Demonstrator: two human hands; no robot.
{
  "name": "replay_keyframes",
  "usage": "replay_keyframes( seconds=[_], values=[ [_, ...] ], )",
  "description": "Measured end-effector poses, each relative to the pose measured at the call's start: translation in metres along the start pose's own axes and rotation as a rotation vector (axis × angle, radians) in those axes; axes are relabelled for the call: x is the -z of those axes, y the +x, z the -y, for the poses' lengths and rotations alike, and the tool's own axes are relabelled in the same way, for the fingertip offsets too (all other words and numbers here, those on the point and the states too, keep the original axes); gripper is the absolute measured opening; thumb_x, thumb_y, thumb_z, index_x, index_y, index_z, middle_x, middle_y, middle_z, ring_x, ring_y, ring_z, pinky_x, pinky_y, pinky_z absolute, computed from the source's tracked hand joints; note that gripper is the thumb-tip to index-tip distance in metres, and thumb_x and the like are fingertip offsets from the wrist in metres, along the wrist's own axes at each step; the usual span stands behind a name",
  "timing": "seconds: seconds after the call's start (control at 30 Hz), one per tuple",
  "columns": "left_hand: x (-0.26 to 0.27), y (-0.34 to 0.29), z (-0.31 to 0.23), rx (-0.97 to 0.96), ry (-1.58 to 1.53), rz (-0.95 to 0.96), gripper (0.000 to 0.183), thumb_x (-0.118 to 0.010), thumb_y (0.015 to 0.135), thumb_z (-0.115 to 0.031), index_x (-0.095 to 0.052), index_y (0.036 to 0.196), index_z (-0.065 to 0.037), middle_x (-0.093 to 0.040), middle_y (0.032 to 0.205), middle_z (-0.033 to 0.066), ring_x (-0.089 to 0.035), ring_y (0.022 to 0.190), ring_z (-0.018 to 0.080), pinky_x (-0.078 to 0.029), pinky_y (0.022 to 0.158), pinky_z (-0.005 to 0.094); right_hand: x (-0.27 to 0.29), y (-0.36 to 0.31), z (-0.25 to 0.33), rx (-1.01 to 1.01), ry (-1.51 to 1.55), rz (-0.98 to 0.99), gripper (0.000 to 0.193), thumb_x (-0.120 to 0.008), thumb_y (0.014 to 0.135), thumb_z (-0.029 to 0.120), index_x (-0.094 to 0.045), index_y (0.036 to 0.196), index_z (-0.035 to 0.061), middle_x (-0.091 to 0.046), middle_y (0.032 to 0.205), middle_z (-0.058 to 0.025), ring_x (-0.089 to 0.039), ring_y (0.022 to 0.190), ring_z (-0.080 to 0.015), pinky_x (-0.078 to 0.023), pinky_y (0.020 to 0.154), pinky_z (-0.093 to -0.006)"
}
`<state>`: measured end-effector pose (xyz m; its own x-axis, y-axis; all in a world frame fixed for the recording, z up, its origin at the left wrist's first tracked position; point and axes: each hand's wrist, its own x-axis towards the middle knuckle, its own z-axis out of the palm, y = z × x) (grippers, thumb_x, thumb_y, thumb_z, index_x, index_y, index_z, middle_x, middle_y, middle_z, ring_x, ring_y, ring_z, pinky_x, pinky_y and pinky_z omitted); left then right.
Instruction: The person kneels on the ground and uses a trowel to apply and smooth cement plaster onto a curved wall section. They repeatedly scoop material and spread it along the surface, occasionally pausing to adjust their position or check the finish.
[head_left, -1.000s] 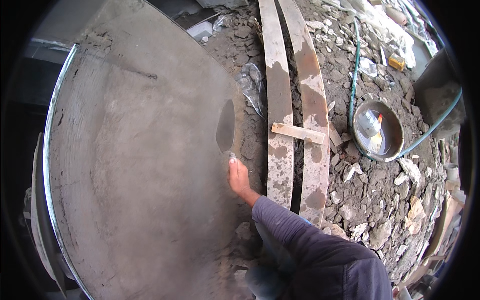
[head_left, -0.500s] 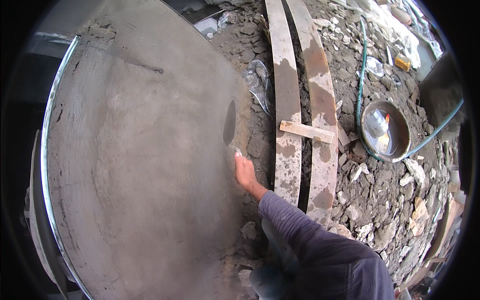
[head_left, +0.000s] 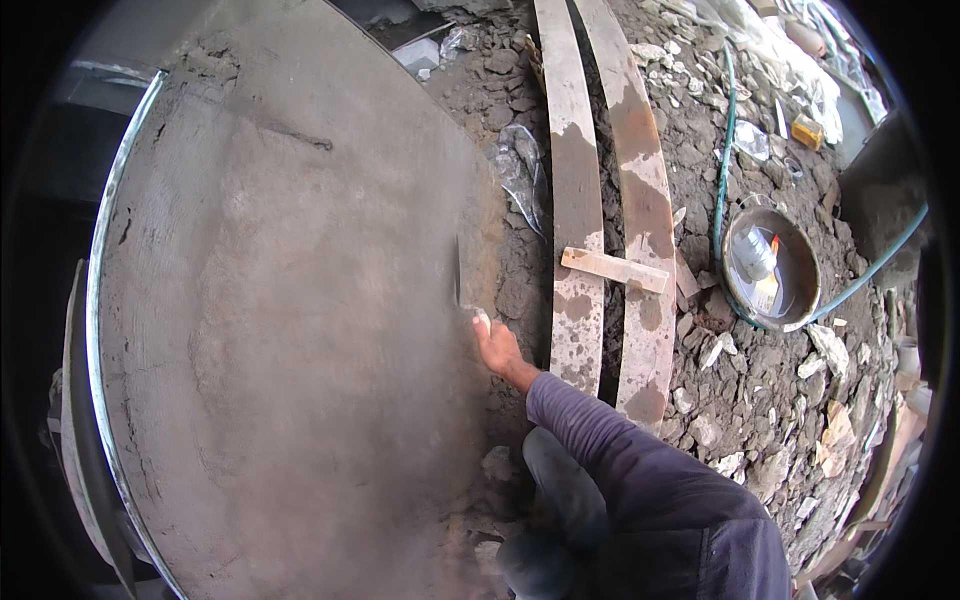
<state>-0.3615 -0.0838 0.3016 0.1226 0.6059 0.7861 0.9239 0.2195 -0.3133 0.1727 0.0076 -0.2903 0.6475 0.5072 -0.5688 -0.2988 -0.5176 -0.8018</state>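
Note:
My right hand [head_left: 500, 350] is closed around the handle of a trowel [head_left: 458, 272]. The trowel's blade is seen nearly edge-on, a thin dark line pointing away from me. It lies along the right-hand edge of a wide grey cement surface [head_left: 300, 300]; whether the blade touches the cement I cannot tell. The surface looks smoothed, with a short dark groove near its far part and small cracks toward the left. My right arm, in a dark purple sleeve, reaches in from the lower right. My left hand is not in the picture.
Two long wet-stained planks [head_left: 573, 180] run beside the cement, joined by a short wooden crosspiece [head_left: 614, 270]. To the right, a round bucket [head_left: 808, 262] holds water, a plastic bottle and a brush. A green hose [head_left: 726, 130] crosses the rubble. A pale metal edge [head_left: 92, 300] borders the left.
My right hand has come slightly nearer and to the right with the trowel. The blade has turned from showing its flat face to nearly edge-on.

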Motion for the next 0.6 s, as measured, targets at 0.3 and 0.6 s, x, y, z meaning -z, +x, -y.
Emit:
replay_keyframes(
  seconds=[0.3,0.6],
  values=[
    [0.01,0.002,-0.033,0.051,0.024,0.041,0.069,-0.07,0.098,-0.05,-0.055,0.15,-0.008,-0.072,0.121,0.0251,-0.071,0.096,0.0348,-0.06,0.086,0.0448,0.004,0.044,0.027,0.326,0.249,-0.319,0.049,-0.053,0.109,0.043,-0.056,0.091,-0.002,-0.068,0.075,-0.0197,-0.065,0.07,-0.0458,-0.051,0.068,-0.0512],
    [-0.066,0.008,0.084,0.112,0.06,0.085,0.063,-0.068,0.101,-0.047,-0.056,0.152,-0.011,-0.073,0.12,0.0233,-0.072,0.095,0.0324,-0.06,0.085,0.0432,-0.027,0.081,0.021,0.295,0.22,-0.277,0.057,-0.051,0.109,0.048,-0.067,0.1,-0.0061,-0.07,0.09,-0.0335,-0.071,0.092,-0.052,-0.052,0.081,-0.0579]
  ],
)
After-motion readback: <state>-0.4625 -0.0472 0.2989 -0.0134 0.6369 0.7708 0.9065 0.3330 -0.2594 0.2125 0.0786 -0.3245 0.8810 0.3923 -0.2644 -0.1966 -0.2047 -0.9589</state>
